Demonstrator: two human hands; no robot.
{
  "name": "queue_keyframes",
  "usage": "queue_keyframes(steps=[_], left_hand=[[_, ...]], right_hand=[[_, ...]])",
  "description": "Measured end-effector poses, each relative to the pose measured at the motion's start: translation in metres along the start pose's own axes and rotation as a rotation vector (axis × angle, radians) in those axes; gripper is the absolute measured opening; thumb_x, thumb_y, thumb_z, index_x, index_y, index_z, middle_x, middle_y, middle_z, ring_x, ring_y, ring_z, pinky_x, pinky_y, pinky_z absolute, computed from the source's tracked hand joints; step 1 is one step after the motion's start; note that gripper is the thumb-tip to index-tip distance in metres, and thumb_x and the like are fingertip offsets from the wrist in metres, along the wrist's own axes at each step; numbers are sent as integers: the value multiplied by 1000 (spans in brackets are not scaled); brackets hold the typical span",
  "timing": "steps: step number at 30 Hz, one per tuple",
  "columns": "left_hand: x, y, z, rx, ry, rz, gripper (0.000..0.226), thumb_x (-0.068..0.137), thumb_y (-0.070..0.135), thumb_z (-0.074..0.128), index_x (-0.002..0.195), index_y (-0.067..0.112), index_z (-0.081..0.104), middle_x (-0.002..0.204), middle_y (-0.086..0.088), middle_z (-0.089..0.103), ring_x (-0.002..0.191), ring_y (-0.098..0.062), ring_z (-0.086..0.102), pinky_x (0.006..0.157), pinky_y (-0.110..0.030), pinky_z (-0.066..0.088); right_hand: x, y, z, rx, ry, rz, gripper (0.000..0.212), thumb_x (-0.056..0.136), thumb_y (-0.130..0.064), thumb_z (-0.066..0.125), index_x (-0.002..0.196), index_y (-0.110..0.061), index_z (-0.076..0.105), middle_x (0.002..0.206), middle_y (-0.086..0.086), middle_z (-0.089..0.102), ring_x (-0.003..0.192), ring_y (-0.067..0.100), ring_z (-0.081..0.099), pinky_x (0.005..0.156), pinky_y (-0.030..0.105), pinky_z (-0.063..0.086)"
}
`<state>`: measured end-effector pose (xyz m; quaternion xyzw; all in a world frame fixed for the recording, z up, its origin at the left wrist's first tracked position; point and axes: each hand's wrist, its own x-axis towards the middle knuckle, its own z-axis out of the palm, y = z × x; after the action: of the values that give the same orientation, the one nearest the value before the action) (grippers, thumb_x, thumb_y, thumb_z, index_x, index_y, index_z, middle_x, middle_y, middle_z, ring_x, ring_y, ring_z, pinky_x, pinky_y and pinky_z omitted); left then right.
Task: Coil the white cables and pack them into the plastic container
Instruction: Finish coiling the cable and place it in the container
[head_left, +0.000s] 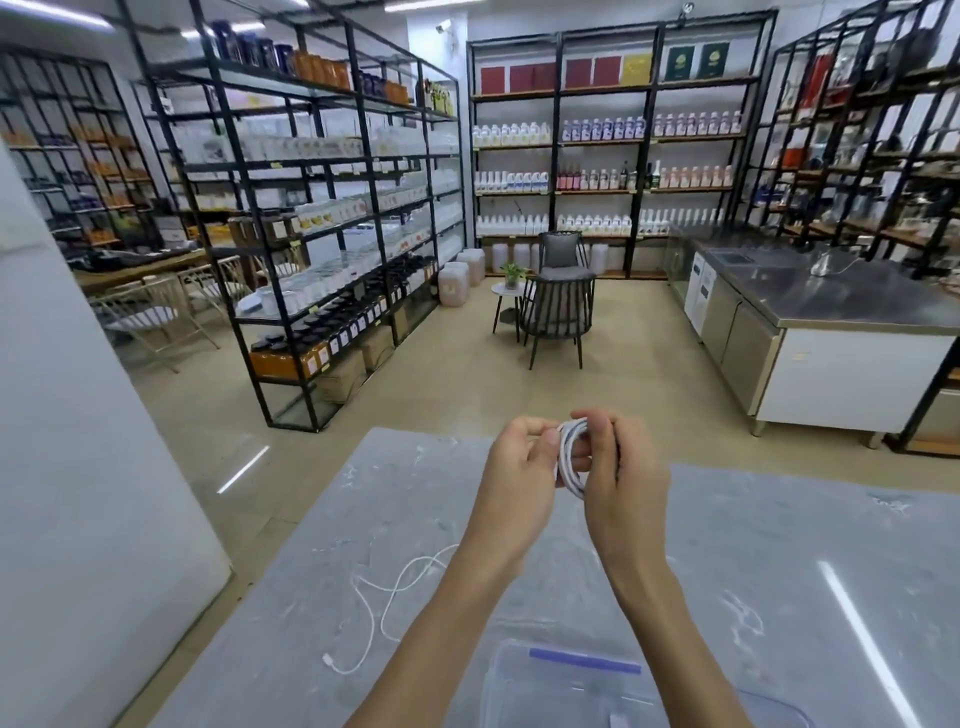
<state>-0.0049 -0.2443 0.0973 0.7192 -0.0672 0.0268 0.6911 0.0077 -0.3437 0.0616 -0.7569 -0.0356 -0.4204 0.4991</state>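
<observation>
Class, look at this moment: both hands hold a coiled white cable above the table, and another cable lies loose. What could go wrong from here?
1. The coil is pinched only between the left hand and right hand; easing the grip may let it spring open.
2. The loose cable lies near the table edge, so a forearm might sweep it off.
3. The container sits under the arms, easily knocked.

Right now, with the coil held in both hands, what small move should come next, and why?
Probably lower the coiled cable into the plastic container near the bottom edge. Both the left hand and right hand grip it above the table, and it looks fully wound. A second white cable lies loose on the table.
</observation>
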Motion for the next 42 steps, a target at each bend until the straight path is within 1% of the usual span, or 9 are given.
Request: queue_keyframes(steps=[5,10,14,18,24,27,32,37,42], left_hand=[[7,-13,14,-78,-63,-25,21,104,20,43,103,9,61,92,-7,72,77,-11,70,74,-25,59],[3,-15,11,-175,-331,43,20,101,11,51,109,6,68,90,-6,75,84,-14,71,75,-24,57],[2,-14,-2,-54,-242,141,26,97,2,52,94,15,75,79,-12,74,75,-19,70,75,-38,60],[-2,-9,-18,94,-229,224,27,92,9,54,85,26,74,66,3,70,68,-16,68,83,-51,58],[-9,4,-29,133,-374,253,19,94,15,53,98,16,72,69,0,70,67,-17,69,75,-39,59],[-9,5,-28,72,-359,188,18,98,6,52,100,5,69,68,0,70,61,-14,68,64,-25,56],[-8,2,-17,105,-283,160,13,97,3,53,102,12,60,64,1,71,57,-14,67,65,-35,55],[-7,-3,-2,371,-72,290,17,91,9,59,98,23,67,72,0,74,70,-20,69,73,-44,56],[-15,-3,11,439,-9,357,29,89,13,54,104,35,66,84,8,75,82,-16,69,75,-38,57]], right_hand=[[-3,16,-12,-150,68,-146,29,99,-23,42,102,-13,70,90,-4,69,80,11,57,72,16,41],[-8,17,-26,-231,99,-236,22,96,-13,50,100,-8,71,91,0,71,80,16,59,73,18,43],[-8,-2,-32,56,-86,50,19,97,-18,56,97,-19,74,84,-13,73,72,7,65,66,19,49],[4,-15,-52,299,-334,271,15,92,-22,62,94,-17,76,85,-3,77,73,10,71,64,21,55],[7,-24,-64,645,-487,521,24,81,-27,63,92,-8,74,75,8,73,60,14,68,49,23,54],[0,-20,-59,654,-430,569,10,88,-17,63,89,-13,72,75,6,73,57,13,67,47,22,53],[-5,-15,-60,652,-357,599,18,89,-6,62,81,-17,74,80,8,75,63,17,71,51,23,56],[-7,-9,-77,565,-470,552,24,98,-21,51,112,-19,71,105,7,76,95,20,73,71,24,57],[-13,-12,-75,447,-428,441,37,90,-31,63,126,-25,60,104,-4,76,96,11,72,71,19,57]])
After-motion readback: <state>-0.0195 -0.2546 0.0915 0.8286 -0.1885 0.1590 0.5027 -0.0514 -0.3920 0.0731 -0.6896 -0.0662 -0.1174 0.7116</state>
